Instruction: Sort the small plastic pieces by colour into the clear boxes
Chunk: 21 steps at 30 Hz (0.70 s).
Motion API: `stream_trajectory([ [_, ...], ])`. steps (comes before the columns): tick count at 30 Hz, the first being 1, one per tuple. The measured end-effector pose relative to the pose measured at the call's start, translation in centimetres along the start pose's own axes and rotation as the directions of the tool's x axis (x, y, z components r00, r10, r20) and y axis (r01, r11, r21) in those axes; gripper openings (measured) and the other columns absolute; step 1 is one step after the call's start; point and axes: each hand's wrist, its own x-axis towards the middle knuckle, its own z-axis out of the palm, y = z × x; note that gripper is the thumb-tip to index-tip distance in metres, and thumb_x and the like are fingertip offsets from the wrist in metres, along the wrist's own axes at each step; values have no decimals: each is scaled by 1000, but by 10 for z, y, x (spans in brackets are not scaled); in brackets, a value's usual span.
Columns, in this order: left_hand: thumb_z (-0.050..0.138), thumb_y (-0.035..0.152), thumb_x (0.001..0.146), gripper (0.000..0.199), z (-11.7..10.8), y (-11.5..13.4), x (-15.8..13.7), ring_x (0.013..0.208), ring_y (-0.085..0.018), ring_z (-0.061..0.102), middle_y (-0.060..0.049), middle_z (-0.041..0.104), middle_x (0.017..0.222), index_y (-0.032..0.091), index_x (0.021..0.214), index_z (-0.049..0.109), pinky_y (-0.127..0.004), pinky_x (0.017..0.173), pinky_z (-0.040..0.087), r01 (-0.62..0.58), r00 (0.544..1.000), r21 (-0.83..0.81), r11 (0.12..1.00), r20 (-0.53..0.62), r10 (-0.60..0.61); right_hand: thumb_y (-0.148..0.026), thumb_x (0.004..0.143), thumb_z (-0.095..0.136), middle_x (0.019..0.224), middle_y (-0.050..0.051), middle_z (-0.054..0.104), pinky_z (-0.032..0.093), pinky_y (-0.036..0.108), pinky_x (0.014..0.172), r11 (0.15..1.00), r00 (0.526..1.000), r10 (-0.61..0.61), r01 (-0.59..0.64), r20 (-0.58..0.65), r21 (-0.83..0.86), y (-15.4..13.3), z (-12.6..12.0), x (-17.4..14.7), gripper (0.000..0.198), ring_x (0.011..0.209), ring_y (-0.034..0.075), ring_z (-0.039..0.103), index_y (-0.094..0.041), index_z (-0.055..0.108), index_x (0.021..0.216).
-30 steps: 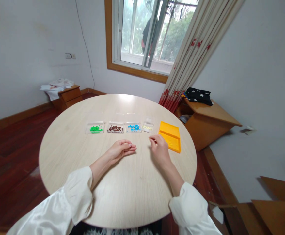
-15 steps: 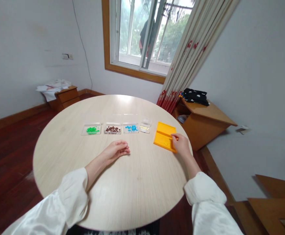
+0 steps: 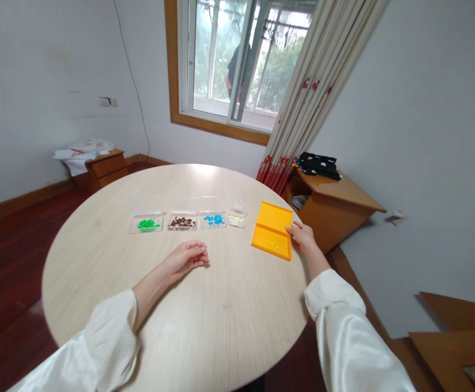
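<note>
My left hand [image 3: 187, 258] rests on the table with its fingers loosely curled together, and nothing shows in them. At the right, my right hand [image 3: 303, 235] has its thumb and fingertips closed at the right edge of an open yellow plastic case [image 3: 276, 216], near the ridge between its two halves. A few small pale yellow pieces [image 3: 273, 245] lie in the case's near half. Beyond my left hand stand small clear boxes of green pieces [image 3: 149, 224], dark brown pieces [image 3: 182, 222], blue pieces [image 3: 214, 219] and pale yellow pieces [image 3: 236, 220].
Everything stands on a round light-wood table [image 3: 213, 326]. Behind it are a window [image 3: 229, 60] and a long curtain [image 3: 298, 98]. A wooden cabinet [image 3: 335, 209] with folded black cloth [image 3: 318, 165] stands past the right edge; a small drawer unit [image 3: 106, 169] with papers is at the left.
My right hand has moved from over the near half of the yellow case to its right edge. The case's far half lies slightly farther back. My left hand stays put; the view has shifted a little.
</note>
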Motion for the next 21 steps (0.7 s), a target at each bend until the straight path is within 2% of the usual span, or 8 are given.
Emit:
stream_trajectory([
  [3, 60, 6, 74, 7, -1, -1, 1, 58, -10, 62, -2, 62, 62, 11, 72, 56, -21, 63, 50, -3, 1000, 2, 1000, 5, 3, -22, 60, 63, 69, 6, 66, 50, 27, 56, 976, 988, 155, -155, 12, 153, 2, -6, -6, 42, 61, 16, 62, -8, 64, 100],
  [5, 60, 6, 74, 7, -1, -1, 1, 58, -10, 62, -2, 62, 62, 11, 71, 56, -21, 63, 50, -5, 1000, 5, 1000, 9, 5, -24, 59, 65, 78, 9, 68, 51, 30, 62, 953, 980, 201, -195, -2, 230, 4, -11, -13, 45, 67, 17, 63, -7, 64, 101],
  [8, 61, 6, 74, 7, -3, -2, 2, 57, -10, 62, -2, 62, 62, 11, 72, 56, -22, 63, 51, -12, 1000, 0, 1000, 9, 12, -27, 60, 64, 84, 12, 69, 51, 34, 72, 975, 994, 108, -102, -16, 198, 4, -21, -26, 36, 75, 20, 64, -7, 67, 91],
  [11, 60, 6, 74, 6, -5, -3, 3, 57, -10, 61, -2, 62, 63, 10, 73, 56, -21, 63, 51, -20, 1000, -1, 1000, 7, 20, -29, 66, 59, 89, 13, 70, 50, 39, 81, 994, 995, -43, 34, 87, 107, 3, -32, -38, 30, 84, 24, 64, -10, 69, 86],
  [15, 58, 4, 75, 6, -6, -4, 4, 56, -9, 60, -3, 62, 62, 10, 74, 57, -21, 62, 51, -32, 999, -2, 999, 12, 33, -25, 72, 51, 107, 11, 68, 44, 41, 96, 990, 931, -132, 141, 340, -2, -6, -45, -49, 35, 102, 24, 62, -14, 69, 100],
  [17, 57, 4, 75, 7, -6, -4, 4, 56, -10, 61, -3, 62, 62, 10, 74, 56, -21, 62, 52, -34, 999, 0, 999, 13, 34, -22, 73, 47, 112, 10, 66, 39, 41, 101, 979, 897, -147, 191, 416, -66, -13, -50, -50, 37, 108, 23, 59, -15, 69, 102],
  [21, 57, 4, 75, 7, -6, -3, 3, 56, -11, 61, -3, 62, 60, 11, 74, 55, -22, 62, 52, -32, 999, 5, 999, 8, 32, -22, 78, 43, 118, 12, 62, 36, 41, 105, 956, 910, -154, 236, 385, -174, -29, -50, -54, 38, 116, 24, 54, -13, 68, 105],
])
